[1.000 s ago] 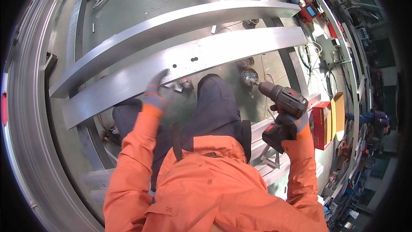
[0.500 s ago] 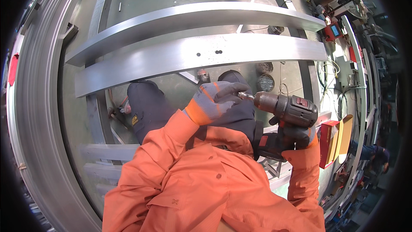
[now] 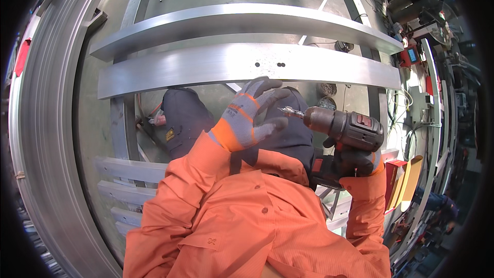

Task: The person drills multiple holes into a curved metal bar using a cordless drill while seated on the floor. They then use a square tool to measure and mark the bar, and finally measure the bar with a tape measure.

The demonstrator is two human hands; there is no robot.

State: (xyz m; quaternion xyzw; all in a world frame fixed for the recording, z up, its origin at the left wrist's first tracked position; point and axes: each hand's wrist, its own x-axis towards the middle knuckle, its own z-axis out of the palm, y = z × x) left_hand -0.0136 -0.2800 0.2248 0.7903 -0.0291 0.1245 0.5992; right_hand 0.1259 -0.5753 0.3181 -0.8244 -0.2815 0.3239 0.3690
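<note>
My right hand (image 3: 355, 160), in a grey glove with an orange cuff, is wrapped round the grip of a dark cordless drill (image 3: 350, 126). The drill points left, with a short metal bit (image 3: 292, 112) in its chuck. Just left of the bit tip, my left hand (image 3: 252, 110) is held up with fingers apart and nothing in it. Beyond both hands lies a flat aluminium bar (image 3: 206, 64) with several dark holes near its middle. Another aluminium bar (image 3: 242, 19) runs behind it.
Long aluminium profiles (image 3: 56, 123) are stacked along the left. Shorter bars (image 3: 128, 170) lie by my left elbow. A red and yellow box (image 3: 399, 183) stands at the right, near cables (image 3: 404, 98) and a red device with a screen (image 3: 410, 55). A person (image 3: 437, 203) is at the far right.
My left hand has let go of the drill bit, opened its fingers and moved slightly left. The drill stays nearly in place; the bars appear shifted a little to the right.
</note>
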